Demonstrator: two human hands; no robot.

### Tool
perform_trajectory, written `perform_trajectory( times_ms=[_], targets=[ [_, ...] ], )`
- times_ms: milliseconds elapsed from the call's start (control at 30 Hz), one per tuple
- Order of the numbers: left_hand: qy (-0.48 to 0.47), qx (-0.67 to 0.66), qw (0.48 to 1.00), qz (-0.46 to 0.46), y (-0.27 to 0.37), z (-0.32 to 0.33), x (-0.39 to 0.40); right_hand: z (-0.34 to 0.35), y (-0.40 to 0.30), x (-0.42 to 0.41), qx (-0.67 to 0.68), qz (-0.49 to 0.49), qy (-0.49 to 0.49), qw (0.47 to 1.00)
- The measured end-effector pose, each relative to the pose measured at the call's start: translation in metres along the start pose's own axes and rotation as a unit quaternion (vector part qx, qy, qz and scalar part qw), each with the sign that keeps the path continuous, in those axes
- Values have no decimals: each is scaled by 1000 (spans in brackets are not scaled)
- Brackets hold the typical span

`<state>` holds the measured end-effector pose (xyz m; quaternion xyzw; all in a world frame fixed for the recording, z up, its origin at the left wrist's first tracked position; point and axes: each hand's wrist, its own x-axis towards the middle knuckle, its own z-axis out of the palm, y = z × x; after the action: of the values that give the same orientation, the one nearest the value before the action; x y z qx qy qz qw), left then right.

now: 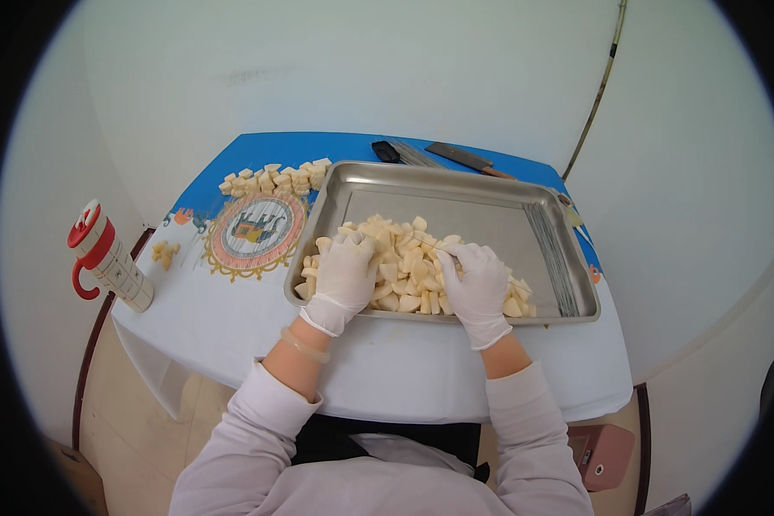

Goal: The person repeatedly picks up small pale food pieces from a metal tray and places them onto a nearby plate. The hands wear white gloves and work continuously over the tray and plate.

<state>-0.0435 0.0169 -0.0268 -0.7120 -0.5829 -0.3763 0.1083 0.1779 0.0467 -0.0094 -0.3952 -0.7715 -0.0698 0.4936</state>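
A stainless steel tray (477, 213) lies before me with a heap of pale, cut food chunks (416, 271) along its near side. My left hand (345, 274), in a white glove, is over the heap's left part, fingers curled among the chunks; whether it grips one is hidden. My right hand (478, 287), gloved too, pinches a thin skewer (426, 242) that slants up leftward over the heap. Loose thin metal skewers (550, 261) lie in a bundle along the tray's right side. Rows of skewered pale chunks (276, 180) rest on the table, left of the tray's far corner.
Behind the tray lie a cleaver (461, 156) and another skewer bundle (416, 155) with a black wrapping (385, 151). A red-lidded bottle (113, 264) stands at the table's left edge, near small yellowish pieces (165, 254). A pink box (609, 456) sits below right.
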Motion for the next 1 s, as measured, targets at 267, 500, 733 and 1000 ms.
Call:
perform_trajectory(
  times_ms=[267,500,733,1000],
  targets=[
    [40,-482,846,-227,18,-16,12,-4,-10,-2,12,22,-5,1000],
    [-53,-729,605,-317,17,-18,12,-4,-14,-3,-9,11,19,1000],
    [-102,-840,411,-339,16,-15,7,-4,-18,-3,-5,10,35,999],
    [-114,-847,375,-359,18,-16,6,-5,-19,-4,-7,6,44,999]
  ],
)
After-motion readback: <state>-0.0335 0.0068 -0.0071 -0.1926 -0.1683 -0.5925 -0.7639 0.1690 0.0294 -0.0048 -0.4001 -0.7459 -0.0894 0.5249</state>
